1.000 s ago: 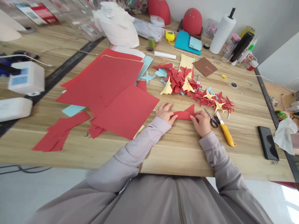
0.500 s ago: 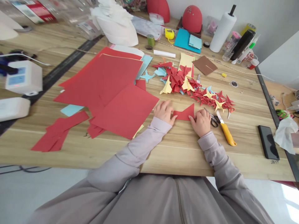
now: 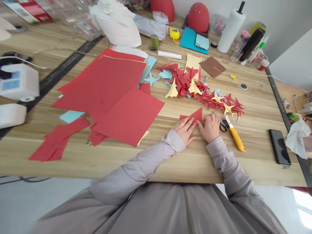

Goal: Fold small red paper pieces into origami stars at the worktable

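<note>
A folded piece of red paper (image 3: pixel 196 115) lies on the wooden table in front of me, one pointed corner standing out toward the back. My left hand (image 3: pixel 185 130) rests flat over its lower left part, fingers stretched and apart, hiding some of it. At the paper's right edge, my right hand (image 3: pixel 210 127) pinches the lower corner with thumb and curled fingers. Just right of that hand lie black-handled scissors (image 3: pixel 222 126) and a yellow utility knife (image 3: pixel 236 136). Behind the paper is a heap of folded red, yellow and blue paper shapes (image 3: pixel 182 83).
Large red paper sheets (image 3: pixel 117 81) cover the table's left middle, with red strips (image 3: pixel 58 139) nearer the front. A black phone (image 3: pixel 279 147) lies at the right. Along the back stand a yellow tape measure (image 3: pixel 174 33), blue paper (image 3: pixel 190 39) and a white bottle (image 3: pixel 231 31).
My left hand has moved right from the paper's left end and now lies flat across it. My right hand stays at the right edge. The view has shifted slightly.
</note>
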Motion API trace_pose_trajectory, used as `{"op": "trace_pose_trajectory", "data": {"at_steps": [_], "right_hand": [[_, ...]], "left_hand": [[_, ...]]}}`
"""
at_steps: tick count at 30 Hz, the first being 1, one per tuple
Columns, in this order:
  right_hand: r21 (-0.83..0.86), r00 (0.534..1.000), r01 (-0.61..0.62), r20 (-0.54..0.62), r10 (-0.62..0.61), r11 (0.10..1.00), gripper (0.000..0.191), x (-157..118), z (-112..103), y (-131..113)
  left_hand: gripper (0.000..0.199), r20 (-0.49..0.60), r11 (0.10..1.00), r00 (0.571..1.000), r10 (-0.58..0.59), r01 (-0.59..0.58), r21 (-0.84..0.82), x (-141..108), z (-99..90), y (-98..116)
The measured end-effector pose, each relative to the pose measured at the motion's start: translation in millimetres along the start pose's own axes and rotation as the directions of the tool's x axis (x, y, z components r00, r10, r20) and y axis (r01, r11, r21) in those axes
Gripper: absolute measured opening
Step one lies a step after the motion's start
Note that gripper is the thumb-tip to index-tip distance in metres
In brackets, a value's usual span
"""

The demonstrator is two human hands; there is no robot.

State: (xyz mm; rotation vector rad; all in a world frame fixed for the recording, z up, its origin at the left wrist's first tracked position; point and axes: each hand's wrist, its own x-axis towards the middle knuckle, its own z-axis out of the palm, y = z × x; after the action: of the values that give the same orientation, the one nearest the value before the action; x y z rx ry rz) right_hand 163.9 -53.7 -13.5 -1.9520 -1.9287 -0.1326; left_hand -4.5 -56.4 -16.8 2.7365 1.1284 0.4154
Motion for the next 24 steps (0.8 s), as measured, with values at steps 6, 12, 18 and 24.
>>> {"op": "trace_pose_trajectory", "data": {"at_steps": [6, 12, 18, 24], "right_hand": [[0.032, 0.999, 0.018, 0.049, -0.02, 0.999, 0.036, 0.4, -4.0, 1.0], [0.062, 0.999, 0.015, 0.044, -0.018, 0.998, 0.03, 0.6, -3.7, 3.2], [0.071, 0.998, 0.03, 0.059, -0.034, 0.997, 0.03, 2.3, -3.0, 8.2], [0.086, 0.998, 0.043, 0.048, -0.047, 0.995, 0.03, 2.0, -4.2, 8.9]], "left_hand": [[0.061, 0.019, 1.0, 1.0, -0.003, 0.003, 0.003, 2.3, -4.2, -0.2], [0.058, 0.01, 1.0, 1.0, 0.003, -0.003, -0.022, 1.6, -5.6, 0.0], [0.055, -0.01, 0.998, 1.0, -0.016, 0.015, -0.058, 1.6, -5.7, 1.1], [0.055, -0.011, 0.999, 1.0, -0.017, 0.017, -0.043, 1.2, -4.9, 1.7]]}}
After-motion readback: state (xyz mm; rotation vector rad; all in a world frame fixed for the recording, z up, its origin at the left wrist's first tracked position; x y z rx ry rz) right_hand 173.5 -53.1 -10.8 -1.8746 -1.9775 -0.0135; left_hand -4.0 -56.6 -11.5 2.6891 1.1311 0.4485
